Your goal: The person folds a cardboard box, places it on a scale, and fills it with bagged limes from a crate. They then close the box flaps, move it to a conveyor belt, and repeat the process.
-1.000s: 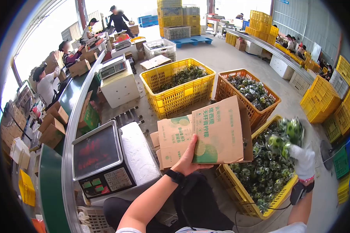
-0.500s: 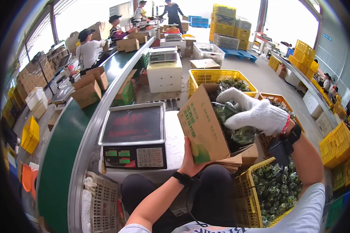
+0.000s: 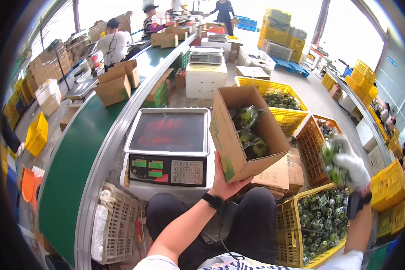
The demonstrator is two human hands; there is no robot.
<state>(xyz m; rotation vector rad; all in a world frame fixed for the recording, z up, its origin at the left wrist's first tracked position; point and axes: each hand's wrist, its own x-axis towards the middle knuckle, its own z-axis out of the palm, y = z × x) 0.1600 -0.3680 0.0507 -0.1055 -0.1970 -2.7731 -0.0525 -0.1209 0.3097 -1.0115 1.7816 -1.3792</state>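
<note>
My bare left hand [image 3: 227, 177] grips the lower edge of an open cardboard box [image 3: 229, 155], which is tilted toward me. Several green fruits in clear plastic [image 3: 256, 147] lie inside it. Off to the right, my right hand [image 3: 352, 167], in a white glove, holds wrapped green fruits [image 3: 334, 162]; the motion blurs them. Beneath that hand is a yellow crate [image 3: 294, 225] full of wrapped green fruits. Left of the box sits a scale [image 3: 166, 144] with a bare metal pan and lit green displays. Flattened cardboard [image 3: 274, 177] is stacked under and beside the box.
A green conveyor belt [image 3: 72, 180] with a metal rail runs along the left, carrying open boxes [image 3: 112, 87]. Beyond the box stand a yellow crate [image 3: 288, 117] and an orange crate [image 3: 308, 144]. A pale crate [image 3: 117, 229] is by my left knee. People work beyond the belt.
My right hand has moved from the box opening out to the right, with wrapped fruits in it. The box has turned so its inside shows. The view has shifted.
</note>
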